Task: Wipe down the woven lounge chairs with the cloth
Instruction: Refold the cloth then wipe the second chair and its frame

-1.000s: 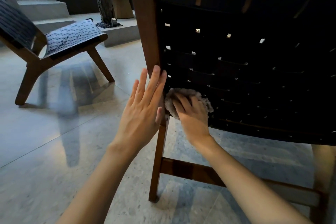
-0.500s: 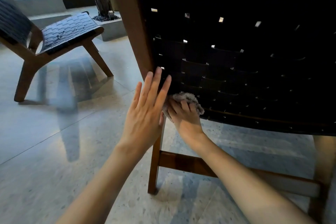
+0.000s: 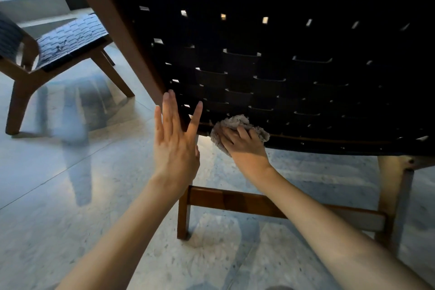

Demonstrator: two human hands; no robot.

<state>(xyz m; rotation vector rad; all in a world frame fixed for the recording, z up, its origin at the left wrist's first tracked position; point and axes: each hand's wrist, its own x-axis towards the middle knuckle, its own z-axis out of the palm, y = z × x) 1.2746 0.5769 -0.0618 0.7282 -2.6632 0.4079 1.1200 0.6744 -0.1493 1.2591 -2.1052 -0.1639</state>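
- Your right hand (image 3: 244,147) curls its fingers over the cloth (image 3: 236,122), bunched against the dark weave (image 3: 282,73) at lower centre
- The cloth looks soft, light and limp, so keep it wadded under your palm
- Your left hand (image 3: 175,146) has fingers straight and spread beside the wooden rail (image 3: 115,30); brace there, it looks stiff

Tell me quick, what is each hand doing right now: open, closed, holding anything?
Left hand: open, fingers straight, tips at the near chair's wooden frame.
Right hand: closed on the cloth, pressing it to the woven back.
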